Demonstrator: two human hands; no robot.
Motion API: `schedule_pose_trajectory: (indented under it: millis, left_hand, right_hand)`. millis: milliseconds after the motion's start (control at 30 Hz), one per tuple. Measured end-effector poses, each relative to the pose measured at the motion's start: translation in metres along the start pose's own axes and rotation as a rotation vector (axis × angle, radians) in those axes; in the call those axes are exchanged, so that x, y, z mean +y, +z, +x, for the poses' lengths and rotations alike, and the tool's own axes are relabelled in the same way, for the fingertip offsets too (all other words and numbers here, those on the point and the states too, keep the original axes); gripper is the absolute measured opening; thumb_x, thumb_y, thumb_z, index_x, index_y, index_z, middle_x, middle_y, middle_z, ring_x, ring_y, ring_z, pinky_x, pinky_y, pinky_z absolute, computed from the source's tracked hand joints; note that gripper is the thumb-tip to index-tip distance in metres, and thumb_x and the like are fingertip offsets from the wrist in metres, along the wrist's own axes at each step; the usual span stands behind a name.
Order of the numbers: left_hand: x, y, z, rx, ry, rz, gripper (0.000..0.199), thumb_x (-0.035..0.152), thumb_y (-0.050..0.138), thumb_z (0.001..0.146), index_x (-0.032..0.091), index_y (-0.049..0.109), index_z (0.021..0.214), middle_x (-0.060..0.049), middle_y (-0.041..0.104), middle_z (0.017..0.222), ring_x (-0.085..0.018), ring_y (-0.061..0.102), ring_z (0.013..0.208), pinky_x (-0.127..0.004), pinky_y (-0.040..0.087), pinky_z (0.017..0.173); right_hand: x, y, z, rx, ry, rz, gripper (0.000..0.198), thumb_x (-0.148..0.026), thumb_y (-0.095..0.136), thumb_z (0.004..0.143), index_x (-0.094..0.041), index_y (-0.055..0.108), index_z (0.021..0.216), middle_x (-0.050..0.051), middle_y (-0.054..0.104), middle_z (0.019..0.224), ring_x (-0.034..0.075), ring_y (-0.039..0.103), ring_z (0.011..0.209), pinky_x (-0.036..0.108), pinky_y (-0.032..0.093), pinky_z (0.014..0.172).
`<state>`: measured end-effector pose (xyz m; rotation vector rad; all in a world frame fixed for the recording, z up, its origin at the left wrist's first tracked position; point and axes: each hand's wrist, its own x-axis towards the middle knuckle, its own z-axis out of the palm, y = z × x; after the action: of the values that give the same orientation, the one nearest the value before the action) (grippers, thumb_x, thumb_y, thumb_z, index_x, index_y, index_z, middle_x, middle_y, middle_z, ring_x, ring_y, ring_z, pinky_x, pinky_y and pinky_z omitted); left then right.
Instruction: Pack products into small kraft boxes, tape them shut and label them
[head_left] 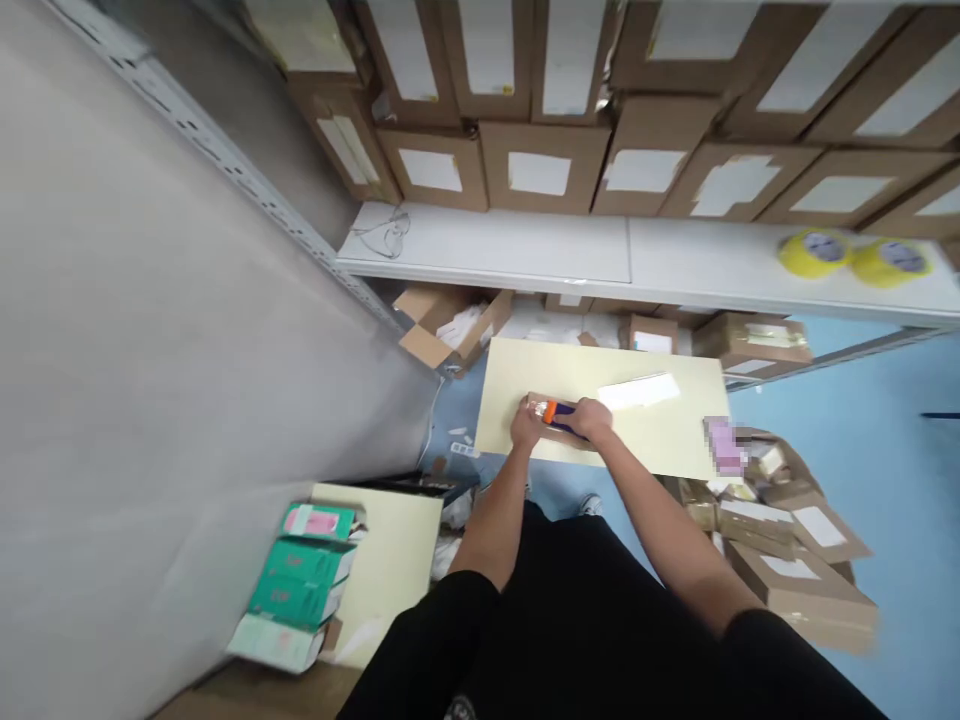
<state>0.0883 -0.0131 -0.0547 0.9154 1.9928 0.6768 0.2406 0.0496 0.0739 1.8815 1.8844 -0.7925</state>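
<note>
On the cream tabletop [525,365] lies a small flat cardboard box [568,436]. My left hand [526,425] is closed on the box's left end. My right hand [591,418] is wrapped round the dark-blue handle of an orange and dark-blue hand tool [551,411], which is over the box. Something shiny shows between the tool's orange head and my left fingers; it is too small to make out. Behind my right hand, a white sheet or flat packet [639,391] rests on the table.
Labelled cartons [538,170] fill the shelf [510,240] ahead, where yellow tape rolls [814,253] sit on the right. An open carton [457,330] stands beyond the table's left corner. Boxes [795,580] are heaped at right. Green boxes [296,585] lie on a side table [397,540].
</note>
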Motion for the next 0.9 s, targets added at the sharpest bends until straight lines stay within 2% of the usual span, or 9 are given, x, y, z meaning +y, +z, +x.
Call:
schedule_pose_trajectory:
  millis: [133,233,333,467,567,700,800,900]
  left_hand:
    - [-0.006,-0.004,0.005,-0.029,0.020,0.023,0.058,0.046,0.041,0.108,0.019,0.045,0.160,-0.015,0.069,0.141,-0.030,0.064,0.129,-0.040,0.047,0.109]
    - [-0.004,-0.011,0.006,-0.001,-0.013,0.019,0.058,0.048,0.042,0.108,0.021,0.046,0.159,-0.014,0.072,0.135,-0.030,0.068,0.123,-0.039,0.048,0.107]
    - [0.001,-0.014,0.005,0.021,-0.032,0.026,0.058,0.050,0.042,0.108,0.021,0.048,0.158,-0.014,0.074,0.131,-0.031,0.068,0.122,-0.040,0.048,0.106]
    - [0.009,-0.019,0.006,0.000,-0.059,0.007,0.057,0.049,0.043,0.107,0.022,0.051,0.156,-0.012,0.075,0.128,-0.030,0.070,0.117,-0.040,0.050,0.103]
    - [0.014,-0.024,0.006,-0.007,-0.034,-0.004,0.056,0.050,0.045,0.107,0.019,0.055,0.152,-0.013,0.073,0.132,-0.030,0.069,0.121,-0.040,0.048,0.106]
    - [0.015,-0.025,0.005,-0.004,-0.022,-0.007,0.054,0.053,0.047,0.105,0.022,0.058,0.148,-0.011,0.073,0.135,-0.029,0.066,0.126,-0.038,0.047,0.109]
    - [0.013,-0.023,0.006,-0.007,-0.027,-0.022,0.052,0.053,0.049,0.104,0.023,0.060,0.145,-0.011,0.074,0.132,-0.030,0.066,0.126,-0.040,0.047,0.109]
    - [0.013,-0.025,0.009,0.005,-0.009,-0.073,0.047,0.049,0.049,0.104,0.021,0.065,0.139,-0.012,0.075,0.130,-0.030,0.067,0.124,-0.041,0.048,0.110]
  right_hand:
    - [-0.007,0.003,0.005,0.028,-0.006,-0.008,0.071,-0.076,0.073,0.079,-0.014,0.078,0.113,0.022,0.078,0.111,0.036,0.076,0.105,0.035,0.058,0.079]
    - [-0.014,-0.003,-0.002,0.016,-0.034,-0.021,0.072,-0.076,0.073,0.079,-0.013,0.077,0.115,0.021,0.079,0.112,0.033,0.076,0.105,0.032,0.057,0.081]
    - [-0.007,-0.010,-0.009,0.021,-0.072,-0.038,0.072,-0.076,0.075,0.079,-0.014,0.077,0.116,0.020,0.079,0.114,0.031,0.075,0.109,0.029,0.056,0.082]
    - [0.029,-0.020,-0.017,0.006,-0.048,-0.040,0.072,-0.075,0.077,0.077,-0.015,0.076,0.117,0.018,0.078,0.114,0.029,0.075,0.109,0.027,0.055,0.081]
    - [0.070,-0.026,-0.025,-0.018,-0.001,-0.032,0.074,-0.076,0.077,0.076,-0.013,0.075,0.116,0.018,0.078,0.113,0.029,0.076,0.106,0.028,0.054,0.078]
    - [0.121,-0.029,-0.033,0.008,0.039,-0.051,0.073,-0.079,0.072,0.079,-0.012,0.076,0.109,0.018,0.079,0.109,0.029,0.076,0.103,0.028,0.053,0.074]
    - [0.138,-0.026,-0.034,0.017,0.066,-0.051,0.070,-0.078,0.071,0.081,-0.013,0.077,0.104,0.017,0.079,0.108,0.028,0.075,0.102,0.027,0.051,0.072]
    - [0.135,-0.024,-0.033,0.013,0.105,-0.015,0.068,-0.076,0.072,0.081,-0.012,0.076,0.106,0.017,0.079,0.109,0.027,0.075,0.101,0.026,0.050,0.070]
